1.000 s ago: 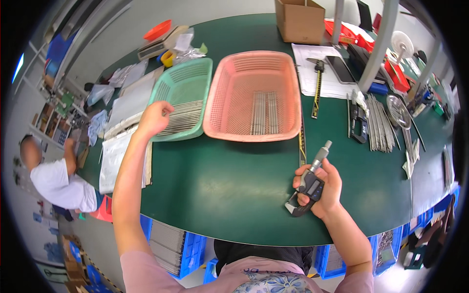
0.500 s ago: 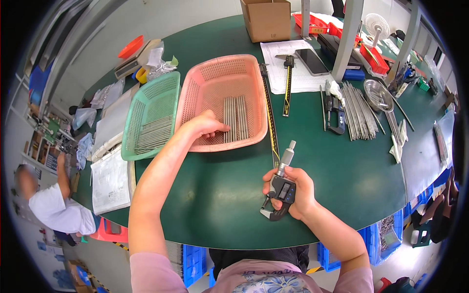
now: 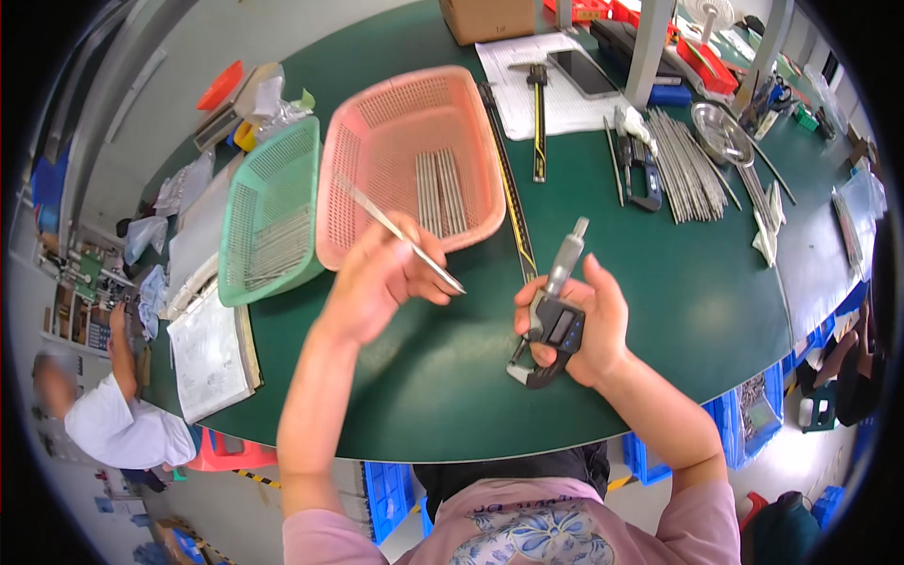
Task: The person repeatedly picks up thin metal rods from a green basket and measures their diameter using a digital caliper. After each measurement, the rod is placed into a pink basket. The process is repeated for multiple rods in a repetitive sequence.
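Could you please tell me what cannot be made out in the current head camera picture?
Head view: the reading on the micrometer; too small to make out.
Head view: part of the micrometer's frame; covered by the right hand.
Head view: the exact count of thin rods in the green basket; too fine and blurred.
Head view: the top of the cardboard box; cut off by the upper edge.

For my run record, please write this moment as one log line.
left grip: holds metal rod | right grip: holds micrometer | pink basket: rods inside | green basket: thinner-looking rods inside
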`<act>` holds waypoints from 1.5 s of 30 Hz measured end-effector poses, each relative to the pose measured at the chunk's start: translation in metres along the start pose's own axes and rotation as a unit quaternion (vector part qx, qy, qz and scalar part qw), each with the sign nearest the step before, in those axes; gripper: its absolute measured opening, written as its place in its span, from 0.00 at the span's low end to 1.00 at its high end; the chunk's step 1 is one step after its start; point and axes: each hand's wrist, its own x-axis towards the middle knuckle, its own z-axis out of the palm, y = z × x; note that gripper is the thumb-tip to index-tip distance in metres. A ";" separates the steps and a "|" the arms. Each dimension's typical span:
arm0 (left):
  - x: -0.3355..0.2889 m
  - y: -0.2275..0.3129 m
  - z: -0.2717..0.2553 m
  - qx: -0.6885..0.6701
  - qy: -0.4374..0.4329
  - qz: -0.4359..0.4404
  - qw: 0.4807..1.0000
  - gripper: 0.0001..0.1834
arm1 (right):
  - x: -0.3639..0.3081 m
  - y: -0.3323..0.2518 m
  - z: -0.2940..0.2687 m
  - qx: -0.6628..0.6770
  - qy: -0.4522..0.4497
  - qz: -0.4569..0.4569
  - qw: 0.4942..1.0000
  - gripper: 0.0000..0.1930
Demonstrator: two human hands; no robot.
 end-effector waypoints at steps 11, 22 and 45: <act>-0.052 -0.069 0.033 0.040 0.025 -0.010 0.999 0.06 | 0.000 -0.004 0.000 0.004 0.005 -0.011 1.000 0.36; -0.053 -0.070 0.033 0.040 0.025 -0.046 0.998 0.06 | 0.000 -0.003 0.001 -0.007 0.001 -0.002 1.000 0.35; -0.054 -0.077 0.043 -0.001 0.086 -0.026 0.996 0.12 | 0.000 -0.007 0.005 -0.055 0.039 0.030 0.997 0.35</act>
